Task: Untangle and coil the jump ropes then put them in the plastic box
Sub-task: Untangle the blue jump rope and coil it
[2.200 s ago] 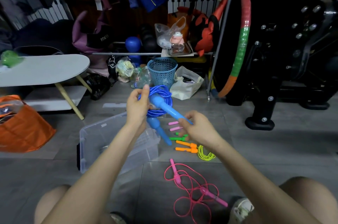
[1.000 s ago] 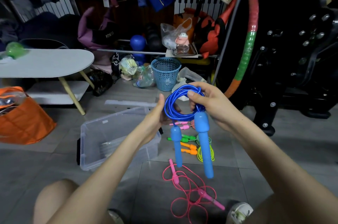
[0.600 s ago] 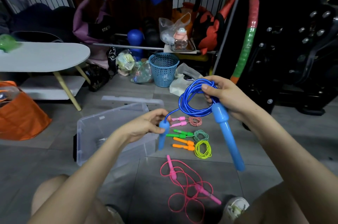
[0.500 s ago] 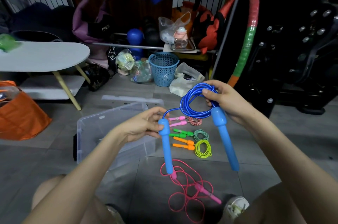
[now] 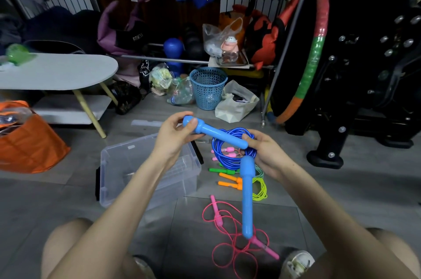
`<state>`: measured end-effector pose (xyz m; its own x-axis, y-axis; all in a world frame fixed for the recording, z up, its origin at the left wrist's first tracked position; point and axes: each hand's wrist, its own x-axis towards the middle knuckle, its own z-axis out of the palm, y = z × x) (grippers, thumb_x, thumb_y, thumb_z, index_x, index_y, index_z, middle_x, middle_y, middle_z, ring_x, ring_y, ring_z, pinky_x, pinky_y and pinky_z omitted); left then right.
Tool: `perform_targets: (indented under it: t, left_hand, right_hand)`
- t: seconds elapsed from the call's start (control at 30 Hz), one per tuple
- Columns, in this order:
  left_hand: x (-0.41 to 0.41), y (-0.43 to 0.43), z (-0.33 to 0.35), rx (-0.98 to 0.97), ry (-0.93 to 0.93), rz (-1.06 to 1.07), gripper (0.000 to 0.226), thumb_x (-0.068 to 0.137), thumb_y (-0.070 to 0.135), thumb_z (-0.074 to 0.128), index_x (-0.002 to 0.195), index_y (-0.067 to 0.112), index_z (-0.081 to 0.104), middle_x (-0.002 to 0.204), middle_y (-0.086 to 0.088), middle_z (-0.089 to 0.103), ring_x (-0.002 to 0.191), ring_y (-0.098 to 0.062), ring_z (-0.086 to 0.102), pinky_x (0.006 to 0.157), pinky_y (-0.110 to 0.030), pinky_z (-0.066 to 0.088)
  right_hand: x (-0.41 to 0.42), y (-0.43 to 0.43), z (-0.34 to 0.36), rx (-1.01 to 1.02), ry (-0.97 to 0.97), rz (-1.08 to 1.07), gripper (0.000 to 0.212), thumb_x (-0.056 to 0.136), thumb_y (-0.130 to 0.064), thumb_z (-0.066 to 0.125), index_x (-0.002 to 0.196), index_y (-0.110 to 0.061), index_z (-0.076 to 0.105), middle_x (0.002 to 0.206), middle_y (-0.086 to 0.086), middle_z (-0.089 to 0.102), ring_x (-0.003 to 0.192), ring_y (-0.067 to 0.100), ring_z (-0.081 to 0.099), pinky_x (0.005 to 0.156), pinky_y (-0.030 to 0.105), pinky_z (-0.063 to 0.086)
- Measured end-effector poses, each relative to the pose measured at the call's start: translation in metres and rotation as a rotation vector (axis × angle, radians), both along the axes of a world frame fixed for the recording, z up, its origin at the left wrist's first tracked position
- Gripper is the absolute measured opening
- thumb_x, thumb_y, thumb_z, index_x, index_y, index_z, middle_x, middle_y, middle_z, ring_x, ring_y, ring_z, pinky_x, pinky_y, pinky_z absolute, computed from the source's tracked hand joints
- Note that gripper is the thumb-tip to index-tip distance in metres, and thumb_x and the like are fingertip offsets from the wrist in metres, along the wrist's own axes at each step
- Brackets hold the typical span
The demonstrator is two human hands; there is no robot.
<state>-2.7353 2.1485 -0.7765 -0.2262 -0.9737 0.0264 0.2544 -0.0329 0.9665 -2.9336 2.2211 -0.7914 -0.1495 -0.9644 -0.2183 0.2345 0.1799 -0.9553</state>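
Your left hand [image 5: 170, 137] has its fingers [image 5: 176, 125] and thumb pinched round the fat knobbed end of one smooth light-blue plastic handle [image 5: 218, 134]. That handle slants down to the right, and its rounded tip ends right at your right hand [image 5: 267, 156]. The right fingers [image 5: 249, 139] are curled round the blue jump rope [image 5: 222, 160], whose glossy darker-blue cord is bunched into a round coil of several loops. The second light-blue handle [image 5: 247, 199] hangs almost straight down from the coil, thick collar on top and rounded tip at the bottom.

Both hands are up in the air, with the forearms coming in from the bottom corners and the wrists angled toward each other.

The clear rectangular plastic box [image 5: 118, 164] sits open on the grey tiled floor [image 5: 341, 187] under your left forearm, just left of the coil. Past the coil on the floor there's a row of small ropes: pink handles [image 5: 225, 150], green handles [image 5: 222, 170], and orange handles [image 5: 230, 182] next to a neon-yellow coiled cord [image 5: 259, 189]. Closest to you, the thin pink jump rope [image 5: 227, 249] lies in loose, messy loops.
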Motion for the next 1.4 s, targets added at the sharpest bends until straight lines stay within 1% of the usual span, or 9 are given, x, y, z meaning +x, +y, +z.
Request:
perform_targets:
  t: [0.23,0.37,0.53,0.7,0.9,1.0,1.1,1.27,1.4]
  left_hand:
    - [0.018,-0.002,0.001,-0.261,-0.360,-0.032,0.031,0.076,0.004,0.072,0.096,0.024,0.060,0.104,-0.007,0.063,0.096,-0.018,0.060,0.087,-0.032,0.050]
    - [0.008,0.007,0.004,-0.551,-0.632,0.080,0.031,0.069,0.008,0.079,0.094,0.011,0.060,0.091,0.010,0.050,0.083,-0.006,0.053,0.073,-0.013,0.043]
    - [-0.016,0.029,-0.004,-0.720,-0.897,0.129,0.050,0.063,0.040,0.079,0.096,0.009,0.058,0.089,0.005,0.051,0.083,-0.013,0.048,0.069,-0.025,0.033]
    - [-0.013,0.027,-0.013,-0.574,-0.604,0.086,0.020,0.073,0.043,0.069,0.090,0.031,0.067,0.090,0.014,0.051,0.095,-0.009,0.046,0.084,-0.022,0.033]
    - [-0.020,0.026,-0.011,0.051,-0.060,-0.193,0.068,0.058,0.025,0.076,0.119,0.025,0.047,0.111,-0.002,0.058,0.104,-0.014,0.055,0.091,-0.023,0.043]
    - [-0.017,0.025,-0.014,0.076,-0.037,-0.452,0.082,0.053,0.054,0.081,0.116,0.007,0.058,0.114,-0.018,0.062,0.107,-0.027,0.058,0.101,-0.042,0.041]
    - [-0.020,0.027,-0.018,0.078,-0.048,-0.522,0.076,0.048,0.063,0.079,0.099,0.010,0.064,0.093,-0.003,0.070,0.089,-0.015,0.065,0.081,-0.028,0.052]
    - [-0.027,0.034,-0.014,0.199,0.069,-0.426,0.026,0.076,0.007,0.064,0.100,0.008,0.057,0.082,0.000,0.066,0.072,-0.012,0.065,0.069,-0.030,0.055]
    - [-0.035,0.041,-0.009,0.218,0.058,-0.392,0.025,0.084,-0.012,0.049,0.102,0.002,0.059,0.084,-0.011,0.067,0.072,-0.015,0.069,0.065,-0.023,0.056]
  right_hand:
    - [-0.009,-0.011,0.014,0.068,-0.090,-0.005,0.025,0.094,0.001,0.043,0.117,0.002,0.052,0.075,0.010,0.060,0.055,0.013,0.059,0.053,0.023,0.051]
    - [0.001,-0.012,0.013,0.048,0.207,-0.001,0.024,0.095,-0.003,0.045,0.119,-0.002,0.050,0.068,0.009,0.048,0.055,0.015,0.044,0.052,0.025,0.043]
    - [0.025,-0.012,0.023,-0.117,0.376,-0.013,0.014,0.096,-0.004,0.044,0.107,-0.007,0.052,0.071,0.005,0.050,0.061,0.013,0.045,0.060,0.024,0.039]
    - [0.027,-0.004,0.033,-0.126,0.176,-0.027,0.014,0.096,-0.003,0.043,0.098,-0.010,0.055,0.071,0.006,0.051,0.064,0.015,0.046,0.061,0.025,0.043]
    - [0.024,0.006,0.050,-0.173,-0.040,0.135,0.019,0.094,0.000,0.041,0.095,-0.009,0.058,0.064,0.004,0.054,0.056,0.011,0.051,0.054,0.024,0.045]
    - [0.018,0.006,0.054,-0.208,-0.064,0.131,0.018,0.093,0.001,0.042,0.101,-0.008,0.056,0.063,0.003,0.055,0.056,0.011,0.052,0.052,0.022,0.048]
    - [0.012,0.005,0.055,-0.284,-0.035,0.062,0.018,0.093,0.002,0.042,0.100,-0.009,0.055,0.065,0.002,0.055,0.058,0.009,0.051,0.056,0.021,0.046]
    - [0.002,0.003,0.047,-0.455,0.357,-0.295,0.025,0.093,-0.001,0.045,0.100,-0.023,0.053,0.083,-0.002,0.054,0.068,0.007,0.049,0.067,0.021,0.043]
    - [0.002,0.001,0.033,-0.480,0.391,-0.501,0.019,0.091,-0.014,0.045,0.101,-0.030,0.049,0.094,0.002,0.054,0.081,0.012,0.050,0.081,0.035,0.042]
